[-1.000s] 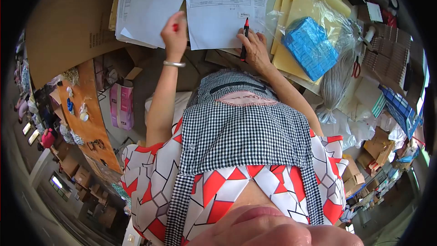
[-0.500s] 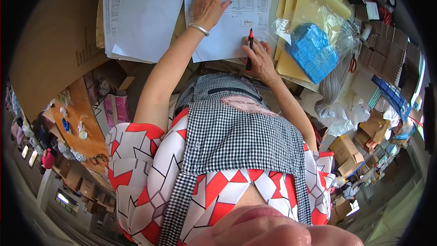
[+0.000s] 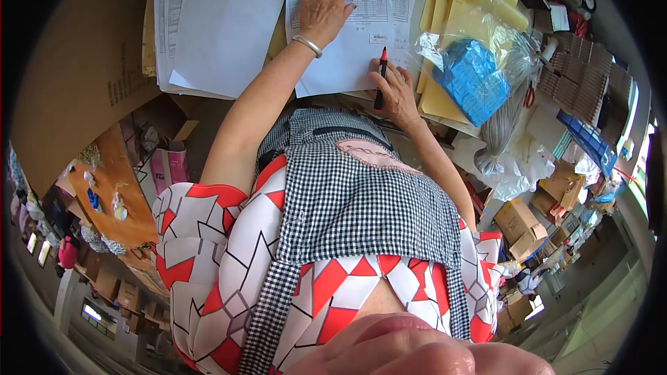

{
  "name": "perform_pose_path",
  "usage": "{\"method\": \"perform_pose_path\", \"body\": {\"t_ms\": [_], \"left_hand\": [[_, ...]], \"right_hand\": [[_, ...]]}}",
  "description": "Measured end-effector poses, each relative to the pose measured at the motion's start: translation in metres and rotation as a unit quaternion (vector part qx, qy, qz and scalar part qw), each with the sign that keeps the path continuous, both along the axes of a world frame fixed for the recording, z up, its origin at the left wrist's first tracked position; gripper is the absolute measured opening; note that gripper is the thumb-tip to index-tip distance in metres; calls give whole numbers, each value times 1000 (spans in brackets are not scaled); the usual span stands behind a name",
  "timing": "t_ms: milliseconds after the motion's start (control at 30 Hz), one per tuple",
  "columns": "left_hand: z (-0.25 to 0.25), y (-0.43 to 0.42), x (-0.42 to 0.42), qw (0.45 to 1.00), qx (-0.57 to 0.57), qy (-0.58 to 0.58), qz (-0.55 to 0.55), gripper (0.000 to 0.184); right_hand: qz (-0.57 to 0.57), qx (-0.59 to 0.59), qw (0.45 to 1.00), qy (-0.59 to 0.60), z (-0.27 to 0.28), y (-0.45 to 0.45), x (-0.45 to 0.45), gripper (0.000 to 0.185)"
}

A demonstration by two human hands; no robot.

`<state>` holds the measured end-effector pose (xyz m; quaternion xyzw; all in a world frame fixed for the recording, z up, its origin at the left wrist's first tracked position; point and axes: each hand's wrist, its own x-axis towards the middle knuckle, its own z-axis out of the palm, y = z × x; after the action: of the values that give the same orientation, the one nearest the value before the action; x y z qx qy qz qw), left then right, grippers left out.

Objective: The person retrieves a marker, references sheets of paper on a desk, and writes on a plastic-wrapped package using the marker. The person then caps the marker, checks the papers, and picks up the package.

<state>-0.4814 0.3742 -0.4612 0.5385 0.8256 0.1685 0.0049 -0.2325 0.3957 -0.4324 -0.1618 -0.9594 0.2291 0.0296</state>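
My left hand [image 3: 324,15], with a bracelet [image 3: 307,46] at the wrist, rests on a printed sheet [image 3: 333,62]. Its index finger is stretched out over the rows of a table on that page, and the thumb is spread apart. Near the sheet's lower right edge, my right hand [image 3: 397,96] holds a black and red marker [image 3: 382,73] between thumb and fingers. The marker's red end points away from me. A small barcode label [image 3: 378,38] lies on the sheet just above the marker.
Left of the sheet lies a stack of white papers [image 3: 222,35]. To the right are yellow envelopes [image 3: 434,101], a blue package [image 3: 474,80] in clear plastic, a bundle of grey strands [image 3: 497,139] and scissors [image 3: 529,95]. A large cardboard box [image 3: 76,76] stands at the left.
My left hand still points at the table and has shifted slightly on the page. The right hand keeps the marker in the same place. The whole view has tilted a little.
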Motion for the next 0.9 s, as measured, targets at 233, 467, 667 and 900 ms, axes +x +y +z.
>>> {"method": "perform_pose_path", "body": {"t_ms": [233,467,667,900], "left_hand": [[10,-3,9,1000,-5,-5,2,47],[22,6,32,1000,-27,-4,6,49],[37,3,42,999,-48,-16,17,50],[20,24,51,999,-51,13,2,47]], "right_hand": [[8,-3,1000,13,3,-1,12,44],[8,-51,998,29,33,8,35,49],[-64,-87,980,169,82,26,64,39],[-367,-238,810,390,93,99,137,50]]}}
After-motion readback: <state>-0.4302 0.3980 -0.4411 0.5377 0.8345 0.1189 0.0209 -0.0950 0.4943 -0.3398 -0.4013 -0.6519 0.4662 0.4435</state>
